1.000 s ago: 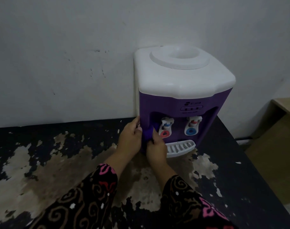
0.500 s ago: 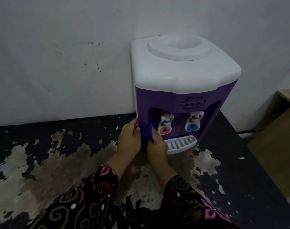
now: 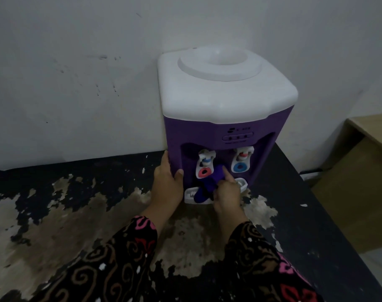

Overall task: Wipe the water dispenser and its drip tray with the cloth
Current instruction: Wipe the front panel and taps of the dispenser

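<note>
The worn black table with peeling paint point(image 3: 316, 214) bears the purple water dispenser with a white top point(image 3: 218, 101). The left hand point(image 3: 167, 184) lies flat against its lower left corner, thumb on the front. The right hand point(image 3: 227, 194) grips the dark purple cloth point(image 3: 208, 184) over the white slotted drip tray point(image 3: 189, 196), whose middle is hidden.

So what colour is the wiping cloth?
The cloth is deep bluish purple, clearest in the head view.
</note>
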Tool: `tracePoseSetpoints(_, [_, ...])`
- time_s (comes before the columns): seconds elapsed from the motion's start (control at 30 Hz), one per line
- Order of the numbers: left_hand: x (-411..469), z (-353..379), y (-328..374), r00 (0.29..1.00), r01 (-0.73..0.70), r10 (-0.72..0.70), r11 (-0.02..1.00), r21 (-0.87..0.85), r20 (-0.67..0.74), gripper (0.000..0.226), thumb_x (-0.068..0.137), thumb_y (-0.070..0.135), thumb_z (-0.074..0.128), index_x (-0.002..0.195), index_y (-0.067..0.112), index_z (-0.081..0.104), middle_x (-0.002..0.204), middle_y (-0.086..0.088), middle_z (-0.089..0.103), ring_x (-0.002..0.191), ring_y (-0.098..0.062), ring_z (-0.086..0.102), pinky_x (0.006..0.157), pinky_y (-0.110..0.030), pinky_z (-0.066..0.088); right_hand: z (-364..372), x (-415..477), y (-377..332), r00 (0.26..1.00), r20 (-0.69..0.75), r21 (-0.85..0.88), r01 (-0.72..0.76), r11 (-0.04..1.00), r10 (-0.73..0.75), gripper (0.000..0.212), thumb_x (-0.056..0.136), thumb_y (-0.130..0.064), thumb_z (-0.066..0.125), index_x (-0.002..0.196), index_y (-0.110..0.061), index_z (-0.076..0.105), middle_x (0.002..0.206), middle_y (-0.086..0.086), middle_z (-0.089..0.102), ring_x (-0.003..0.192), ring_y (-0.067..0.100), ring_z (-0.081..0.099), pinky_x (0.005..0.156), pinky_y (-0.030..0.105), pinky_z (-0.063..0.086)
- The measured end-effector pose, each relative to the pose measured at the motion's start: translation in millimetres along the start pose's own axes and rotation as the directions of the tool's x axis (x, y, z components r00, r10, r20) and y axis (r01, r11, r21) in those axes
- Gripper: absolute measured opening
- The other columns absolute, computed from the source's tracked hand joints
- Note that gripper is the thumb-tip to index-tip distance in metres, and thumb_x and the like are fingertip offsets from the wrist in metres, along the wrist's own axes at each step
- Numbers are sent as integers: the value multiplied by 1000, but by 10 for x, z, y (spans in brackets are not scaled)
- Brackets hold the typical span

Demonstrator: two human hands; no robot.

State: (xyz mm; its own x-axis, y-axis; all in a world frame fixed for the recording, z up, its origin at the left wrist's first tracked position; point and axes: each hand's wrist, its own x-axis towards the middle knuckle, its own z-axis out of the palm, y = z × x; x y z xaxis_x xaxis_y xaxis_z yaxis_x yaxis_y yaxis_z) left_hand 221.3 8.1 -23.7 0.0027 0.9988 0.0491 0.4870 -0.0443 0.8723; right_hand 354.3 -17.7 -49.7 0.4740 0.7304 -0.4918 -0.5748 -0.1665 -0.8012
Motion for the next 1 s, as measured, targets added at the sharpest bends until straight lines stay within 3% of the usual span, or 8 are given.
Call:
tracePoseSetpoints(0.1, [7,3,-5,999,-37,38,997,71,-5,60,93,20,47,145,28,19,126,-11,48,102,-20,55,87,-36,51,15,-97,-156,985,21,-204,170,964,-170,54,88,7,38,135,-17,45,119,7,59,88,15,59,76,26,49])
tracePoseSetpoints(0.23, [-10,3,-2,998,-54,58,992,112,-25,60,92,22,48,145,25,21,123,-14,48,94,-18,52,78,-30,46,114,-253,-377,885,92,-340,458,821,-456,50,87,3,40,101,-40,62,82,-9,60,66,5,51,59,18,42])
tracePoseSetpoints(0.3, [-13,2,5,998,-47,52,990,133,-34,60,92,24,49,145,24,21,122,-14,49,93,-18,52,75,-30,45,159,-302,-423,836,108,-369,537,759,-539,40,85,3,41,81,-31,62,69,-5,55,60,10,47,56,24,40])
tracePoseSetpoints(0.43, [-28,4,37,998,-31,41,982,187,-50,63,91,31,52,145,24,21,121,-14,48,97,-24,55,77,-33,48,89,-216,-243,856,148,-547,488,681,-495,45,88,6,41,123,-16,58,119,10,62,106,23,57,91,29,46])
tracePoseSetpoints(0.57, [-35,-2,47,998,-10,22,979,204,-54,61,92,29,52,145,23,23,122,-13,47,99,-23,54,81,-32,46,-49,-138,-71,975,123,-533,221,817,-183,53,91,6,34,136,-19,46,102,7,62,74,17,57,68,27,49])
tracePoseSetpoints(0.73, [12,-12,37,999,2,9,974,226,-48,57,91,29,54,141,23,29,117,-13,50,96,-23,55,83,-36,49,56,-132,-308,919,41,-444,368,817,-392,48,91,-2,41,132,-25,50,89,-4,62,60,5,50,43,2,39])
tracePoseSetpoints(0.87, [22,10,4,996,-13,33,972,235,-80,53,89,29,55,137,24,33,110,-9,50,84,-16,50,72,-29,42,117,-234,-337,835,140,-510,521,684,-532,45,90,1,42,127,-21,56,110,7,65,98,23,60,87,24,51])
tracePoseSetpoints(1.0, [22,10,0,997,-18,37,972,236,-73,51,89,29,55,135,24,35,109,-9,51,86,-18,53,74,-32,48,40,-151,-167,888,164,-647,426,632,-430,49,91,7,38,134,-14,47,142,10,47,129,24,44,112,30,33])
